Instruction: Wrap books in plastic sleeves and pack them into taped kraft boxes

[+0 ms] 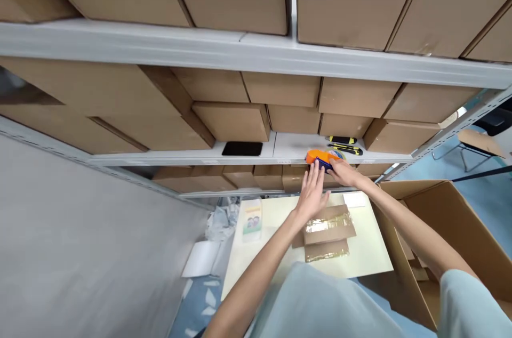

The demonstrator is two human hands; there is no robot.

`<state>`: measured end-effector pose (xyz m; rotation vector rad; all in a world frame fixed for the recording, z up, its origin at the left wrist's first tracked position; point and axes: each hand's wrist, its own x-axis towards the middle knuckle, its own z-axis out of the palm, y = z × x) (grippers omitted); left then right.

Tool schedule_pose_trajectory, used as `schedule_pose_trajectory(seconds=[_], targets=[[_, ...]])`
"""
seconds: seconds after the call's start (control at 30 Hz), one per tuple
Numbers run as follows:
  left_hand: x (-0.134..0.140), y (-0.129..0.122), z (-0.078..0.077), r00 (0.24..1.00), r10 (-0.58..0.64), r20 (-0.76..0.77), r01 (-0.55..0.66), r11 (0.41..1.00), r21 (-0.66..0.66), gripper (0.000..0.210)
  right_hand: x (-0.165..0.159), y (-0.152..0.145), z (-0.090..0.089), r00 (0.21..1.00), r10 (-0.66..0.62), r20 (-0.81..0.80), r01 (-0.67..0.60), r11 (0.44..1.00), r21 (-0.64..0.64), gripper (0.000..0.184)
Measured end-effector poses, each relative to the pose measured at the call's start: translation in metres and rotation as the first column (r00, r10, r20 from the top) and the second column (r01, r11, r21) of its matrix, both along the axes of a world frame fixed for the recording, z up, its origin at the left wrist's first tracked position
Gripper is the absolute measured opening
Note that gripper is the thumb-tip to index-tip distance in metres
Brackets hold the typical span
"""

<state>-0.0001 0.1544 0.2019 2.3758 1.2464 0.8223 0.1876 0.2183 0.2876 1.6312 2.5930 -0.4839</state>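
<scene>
An orange and blue tape dispenser (pixel 318 157) is at the front edge of the middle shelf. My right hand (pixel 344 172) grips it from the right. The fingers of my left hand (pixel 313 194) are stretched out, their tips touching its blue part. Just behind the dispenser, partly covered by it, a roll of tape (pixel 338 154) shows. Two black and yellow box cutters (pixel 346 149) lie on the shelf, with another black and yellow tool (pixel 342 140) behind them. Below my hands, a flattened cardboard piece (pixel 330 226) with shiny clear tape rests on the pale table (pixel 280 252).
A black phone-like slab (pixel 242 149) lies on the middle shelf (pixel 294 143). Cardboard boxes (pixel 232 119) fill the shelves above, behind and below. A large open carton (pixel 452 231) stands right of the table. A printed card (pixel 252 220) lies at the table's left.
</scene>
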Motion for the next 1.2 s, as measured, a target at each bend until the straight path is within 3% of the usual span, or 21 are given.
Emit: schedule_pose_trajectory(seconds=[0.17, 0.3, 0.57, 0.7, 0.8, 0.9, 1.07, 1.2], targets=[[-0.025, 0.06, 0.007, 0.986, 0.163, -0.016, -0.164, 0.985, -0.049, 0.094, -0.053, 0.063, 0.017, 0.998, 0.006, 0.057, -0.009, 0.999, 0.05, 0.039], [-0.04, 0.084, 0.005, 0.978, 0.204, -0.044, -0.208, 0.971, -0.12, 0.088, -0.074, 0.089, 0.022, 0.989, -0.013, 0.146, 0.016, 1.0, -0.025, 0.038], [-0.031, 0.06, -0.022, 0.97, 0.244, -0.017, -0.244, 0.957, -0.156, 0.082, -0.077, 0.102, 0.006, 0.994, -0.023, 0.107, 0.024, 1.0, -0.016, 0.048], [-0.024, 0.029, -0.042, 0.97, 0.239, -0.042, -0.242, 0.946, -0.216, 0.084, -0.059, 0.091, -0.016, 0.985, -0.051, -0.162, 0.072, 0.989, 0.128, 0.058], [-0.031, -0.012, -0.069, 0.968, 0.248, -0.041, -0.25, 0.929, -0.273, 0.085, -0.02, 0.057, -0.048, 0.883, -0.082, -0.461, 0.199, 0.957, 0.211, 0.058], [-0.04, -0.062, -0.099, 0.955, 0.288, -0.071, -0.292, 0.871, -0.395, 0.088, 0.033, -0.01, -0.091, 0.766, -0.227, -0.602, 0.365, 0.924, 0.117, 0.063], [-0.033, -0.128, -0.134, 0.916, 0.369, -0.161, -0.388, 0.706, -0.592, 0.095, 0.096, -0.148, -0.163, 0.628, -0.568, -0.532, 0.564, 0.803, -0.193, 0.067], [-0.016, -0.143, -0.146, 0.882, 0.434, -0.184, -0.44, 0.618, -0.652, 0.101, 0.105, -0.21, -0.201, 0.573, -0.691, -0.44, 0.628, 0.716, -0.306, 0.071]])
